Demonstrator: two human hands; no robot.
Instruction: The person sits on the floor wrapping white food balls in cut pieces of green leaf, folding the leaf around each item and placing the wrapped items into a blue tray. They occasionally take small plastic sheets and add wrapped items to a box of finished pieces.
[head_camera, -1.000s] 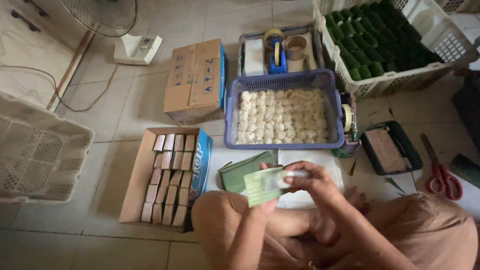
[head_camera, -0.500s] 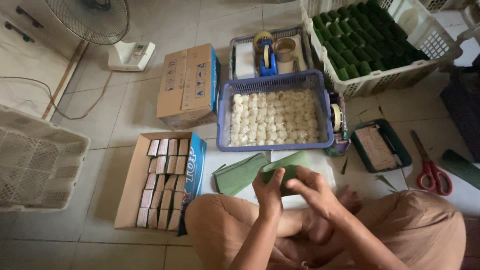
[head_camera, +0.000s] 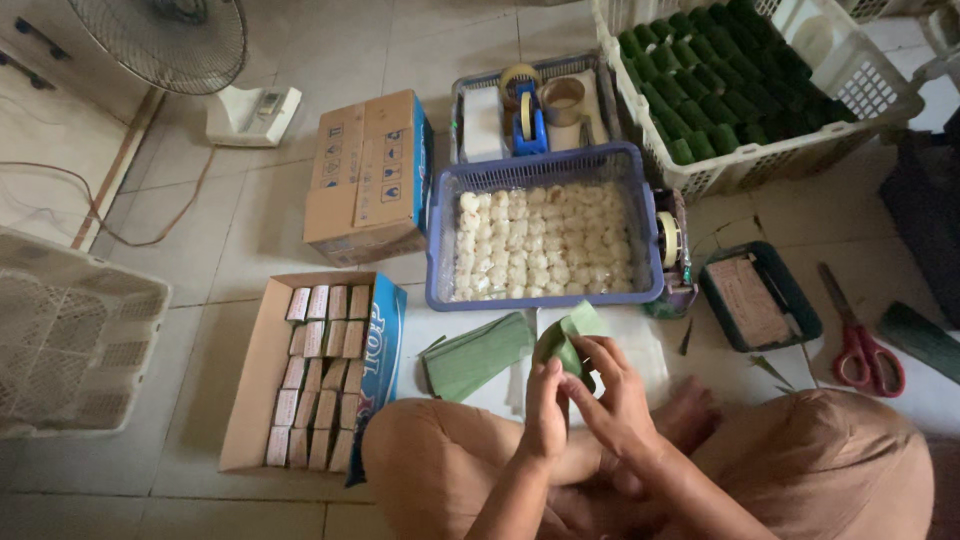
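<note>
Both hands, left hand (head_camera: 545, 405) and right hand (head_camera: 610, 395), clasped around a folded green leaf (head_camera: 565, 340) at lower centre, just below the blue basket (head_camera: 545, 165) of white pieces, within easy reach.

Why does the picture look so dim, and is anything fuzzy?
Head view: soft, dull indoor light, no glare, only faint shadows on the floor tiles. The hands, left hand and right hand, holding the green leaf, look slightly soft. The red scissors and blue basket look sharp.
</note>
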